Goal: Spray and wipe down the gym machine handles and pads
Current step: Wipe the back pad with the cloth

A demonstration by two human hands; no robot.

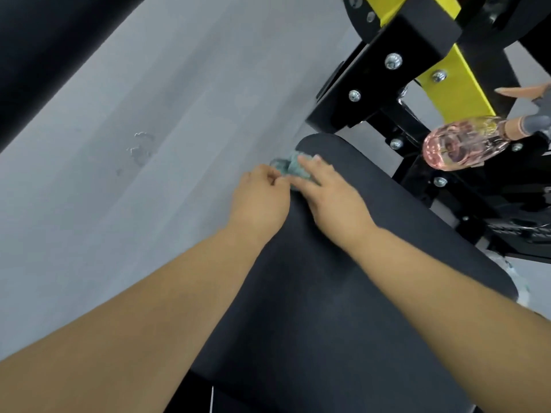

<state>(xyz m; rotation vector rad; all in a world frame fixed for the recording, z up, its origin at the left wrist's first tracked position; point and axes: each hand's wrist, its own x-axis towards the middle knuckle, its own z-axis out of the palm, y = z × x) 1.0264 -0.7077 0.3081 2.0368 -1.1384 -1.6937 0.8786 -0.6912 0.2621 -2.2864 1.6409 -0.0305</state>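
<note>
A long black pad [343, 293] of the gym machine runs from the bottom of the head view up to its rounded far end. A small grey-green cloth [293, 171] is bunched at that far left edge. My left hand [262, 198] pinches the cloth from the left side of the pad. My right hand [331, 195] lies on the pad with its fingers spread over the cloth. A clear pink spray bottle [459, 144] lies on its side to the right, on the machine's frame, with its grey and orange trigger head at the right edge.
The black and yellow machine frame [417, 55] with several bolts stands beyond the pad at the upper right. Grey floor [149, 114] with a scuffed spot spreads to the left. A dark padded part [44, 40] crosses the upper left corner.
</note>
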